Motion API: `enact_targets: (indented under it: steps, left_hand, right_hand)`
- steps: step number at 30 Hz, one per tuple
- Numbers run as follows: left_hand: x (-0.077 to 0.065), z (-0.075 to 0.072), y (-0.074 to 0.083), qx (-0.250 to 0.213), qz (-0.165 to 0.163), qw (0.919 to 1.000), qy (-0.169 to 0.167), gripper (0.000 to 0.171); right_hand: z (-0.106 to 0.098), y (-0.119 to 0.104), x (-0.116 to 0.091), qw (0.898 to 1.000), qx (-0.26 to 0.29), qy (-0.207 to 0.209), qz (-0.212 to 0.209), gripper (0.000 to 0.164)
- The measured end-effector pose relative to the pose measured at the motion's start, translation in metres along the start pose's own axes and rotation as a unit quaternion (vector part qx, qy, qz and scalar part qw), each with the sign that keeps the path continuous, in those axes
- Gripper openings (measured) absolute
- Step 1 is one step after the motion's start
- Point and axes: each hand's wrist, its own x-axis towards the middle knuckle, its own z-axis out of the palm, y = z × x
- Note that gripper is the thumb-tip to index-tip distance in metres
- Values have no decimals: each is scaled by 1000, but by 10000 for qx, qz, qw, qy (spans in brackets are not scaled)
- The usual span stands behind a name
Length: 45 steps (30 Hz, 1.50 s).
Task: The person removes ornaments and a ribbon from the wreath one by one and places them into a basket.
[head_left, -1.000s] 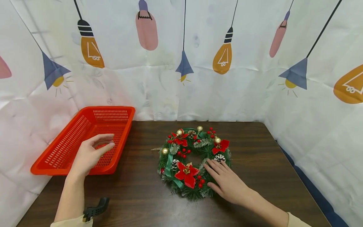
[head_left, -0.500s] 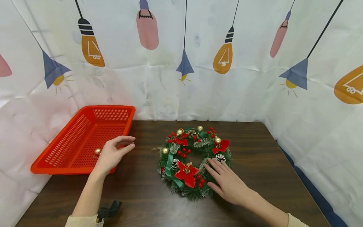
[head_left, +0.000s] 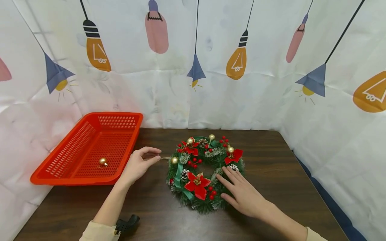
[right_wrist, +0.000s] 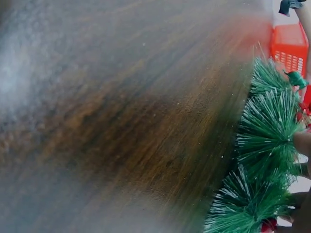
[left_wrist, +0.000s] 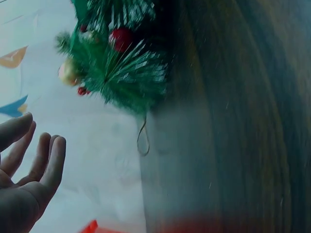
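Observation:
A green Christmas wreath (head_left: 214, 152) lies flat on the table, trimmed with red poinsettias, gold balls, pine cones, berries and a green ribbon. From its left edge sticks out a thin twine loop (head_left: 165, 158), also seen hanging from the needles as a loop (left_wrist: 143, 141) in the left wrist view. My left hand (head_left: 137, 169) hovers close to that loop, its thumb and fingers apart around nothing; whether a fingertip touches the twine is unclear. My right hand (head_left: 242, 194) rests on the wreath's right side with fingers outstretched, partly covering a pine cone (head_left: 233, 167).
At the left, a red plastic basket (head_left: 137, 129) contains a small gold ball ornament (head_left: 103, 161). The dark wooden table (head_left: 262, 150) is backed by a white curtain (head_left: 169, 97) printed with lamps. A black strap piece (head_left: 128, 223) sits at my left wrist.
My left hand has moved right, from over the basket to beside the wreath's twine loop, uncovering the gold ball in the basket. My right hand and the wreath have stayed put.

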Motion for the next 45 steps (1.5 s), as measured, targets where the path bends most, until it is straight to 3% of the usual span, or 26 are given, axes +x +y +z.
enact_targets:
  steps: [10,19,26,32,45]
  left_hand:
    - [9,25,-2,-83,-96,9996,-267,22]
    - [14,37,2,-188,-59,9989,-420,23]
    - [19,42,2,-165,-66,9966,-801,24]
    - [20,43,1,-58,-14,9942,-1077,26]
    - [22,43,3,8,128,9945,-1041,21]
  right_hand:
    - [0,1,-1,9994,75,-151,292,66]
    - [1,1,-2,9995,-2,-6,303,65]
    - [1,2,-2,9996,-49,141,246,66]
    - [1,3,-2,9996,-17,24,288,66]
    - [0,2,-3,9997,-27,139,208,66]
